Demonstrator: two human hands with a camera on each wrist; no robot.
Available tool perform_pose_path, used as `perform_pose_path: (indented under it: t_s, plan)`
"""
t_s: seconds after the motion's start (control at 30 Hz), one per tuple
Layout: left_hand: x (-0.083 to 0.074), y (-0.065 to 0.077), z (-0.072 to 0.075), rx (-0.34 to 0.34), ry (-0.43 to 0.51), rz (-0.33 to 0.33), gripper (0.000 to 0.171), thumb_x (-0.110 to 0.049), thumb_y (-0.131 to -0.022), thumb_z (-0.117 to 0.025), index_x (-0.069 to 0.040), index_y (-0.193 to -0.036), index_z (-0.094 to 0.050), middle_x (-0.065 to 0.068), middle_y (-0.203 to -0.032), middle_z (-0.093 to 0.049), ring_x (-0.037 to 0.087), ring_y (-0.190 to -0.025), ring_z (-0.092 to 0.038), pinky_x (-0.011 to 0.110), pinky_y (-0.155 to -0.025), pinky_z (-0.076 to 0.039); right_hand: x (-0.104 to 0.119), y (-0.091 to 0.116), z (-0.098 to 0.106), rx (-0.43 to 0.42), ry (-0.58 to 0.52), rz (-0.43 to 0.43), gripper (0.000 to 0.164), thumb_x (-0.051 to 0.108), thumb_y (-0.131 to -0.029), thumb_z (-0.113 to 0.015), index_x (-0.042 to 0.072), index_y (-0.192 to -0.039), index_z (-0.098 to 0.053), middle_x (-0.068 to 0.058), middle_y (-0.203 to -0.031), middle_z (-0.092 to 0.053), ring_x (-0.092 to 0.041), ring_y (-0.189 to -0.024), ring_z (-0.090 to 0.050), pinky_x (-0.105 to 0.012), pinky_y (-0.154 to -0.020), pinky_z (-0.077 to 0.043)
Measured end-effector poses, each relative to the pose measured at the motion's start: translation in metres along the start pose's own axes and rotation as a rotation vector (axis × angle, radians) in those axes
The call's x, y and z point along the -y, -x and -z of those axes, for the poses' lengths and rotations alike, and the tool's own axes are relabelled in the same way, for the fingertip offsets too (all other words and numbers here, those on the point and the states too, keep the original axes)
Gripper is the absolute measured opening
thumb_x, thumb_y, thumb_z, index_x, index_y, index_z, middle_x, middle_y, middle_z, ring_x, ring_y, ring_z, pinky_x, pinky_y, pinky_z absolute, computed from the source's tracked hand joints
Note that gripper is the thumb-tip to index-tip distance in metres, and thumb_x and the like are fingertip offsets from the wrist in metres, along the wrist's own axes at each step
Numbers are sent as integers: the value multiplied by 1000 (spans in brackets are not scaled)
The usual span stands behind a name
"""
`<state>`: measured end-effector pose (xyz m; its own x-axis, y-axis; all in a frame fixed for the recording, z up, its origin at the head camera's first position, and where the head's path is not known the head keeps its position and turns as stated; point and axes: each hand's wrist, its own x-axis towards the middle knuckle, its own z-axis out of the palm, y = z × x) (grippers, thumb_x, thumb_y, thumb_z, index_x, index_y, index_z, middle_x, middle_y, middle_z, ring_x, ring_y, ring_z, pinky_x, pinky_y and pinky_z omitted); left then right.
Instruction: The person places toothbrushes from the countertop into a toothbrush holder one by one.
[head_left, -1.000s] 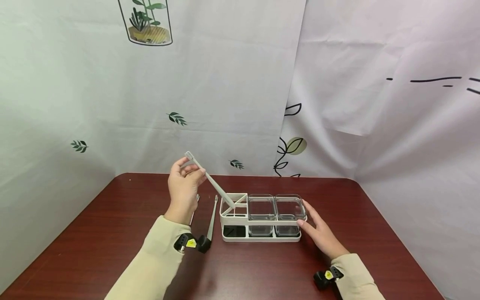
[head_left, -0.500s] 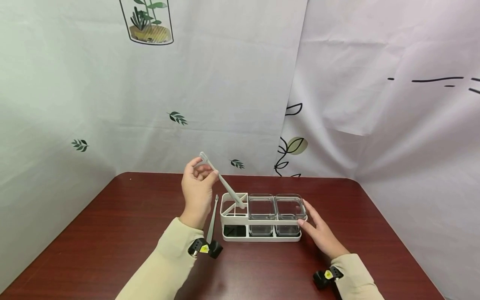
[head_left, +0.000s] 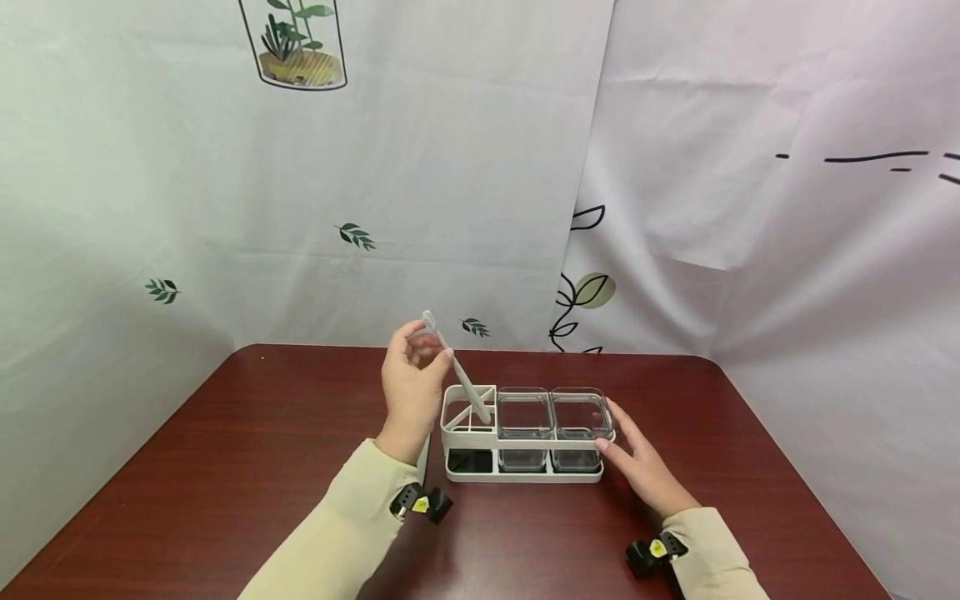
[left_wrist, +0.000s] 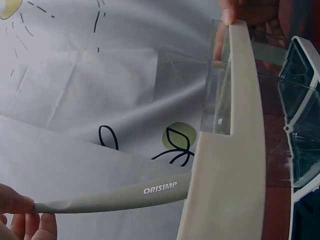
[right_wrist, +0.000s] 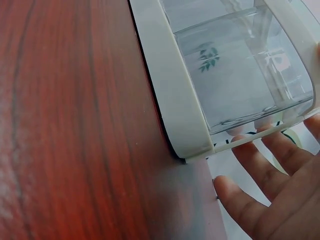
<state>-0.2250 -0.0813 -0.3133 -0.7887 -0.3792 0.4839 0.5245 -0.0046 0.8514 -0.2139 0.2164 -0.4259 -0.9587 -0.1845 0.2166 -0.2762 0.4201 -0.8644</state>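
Toothbrush (head_left: 468, 387) slants down to white holder (head_left: 540, 445) — left grip (head_left: 411, 390) pinching it, right grip (head_left: 647, 468) clasping the holder's end.

L hand (head_left: 409, 396) pinches pale grey toothbrush (head_left: 467, 383), tilted, head up & to L; handle end at divided L section of white 2-tier rack (head_left: 540, 445), can't tell if in or above. 2 clear sq. cups (head_left: 522, 460) in rack, mid & R. R hand (head_left: 641, 468) touches rack's R end. 2nd toothbrush (head_left: 423, 463) L of rack, partly hidden behind L hand. Reddish-brown table (head_left: 187, 467); printed white cloth (head_left: 465, 150) at far side.
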Motion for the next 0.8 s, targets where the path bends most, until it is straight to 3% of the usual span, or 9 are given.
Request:
perform_pose_path:
  t_s: [0.13, 0.33, 0.57, 0.8]
  plan:
    - [2, 3, -2, 35, -29, 3, 46, 18, -80, -61, 6, -124, -50, 15, -96, -58, 11, -85, -58, 17, -73, -50, 1, 1, 0, 1, 0, -4, 66, 23, -97, -57, 18, -154, -23, -16, -152, -33, -31, -129, -44, -38, -103, -37]
    - [6, 9, -5, 90, -56, 1, 44, 15, -82, -61, 5, -124, -51, 16, -98, -57, 18, -89, -58, 18, -74, -51, 2, 1, 0, 11, -28, -21, 68, 24, -97, -57, 17, -154, -21, -18, -155, -26, -35, -135, -34, -59, -107, -28]
    - [13, 15, -10, 139, -83, 4, 42, 15, -81, -61, 5, -121, -53, 15, -96, -57, 19, -88, -58, 20, -75, -51, 2, 2, 1, 13, -51, -33, 68, 23, -97, -57, 18, -154, -21, -17, -155, -25, -35, -136, -31, -60, -107, -25]
    - [21, 19, -12, 181, -113, 20, 42, 15, -82, -60, 3, -122, -54, 15, -97, -57, 20, -90, -57, 19, -74, -51, 2, 2, 0, 12, -45, -42, 68, 24, -97, -57, 18, -155, -21, -16, -154, -28, -31, -130, -40, -54, -106, -30]
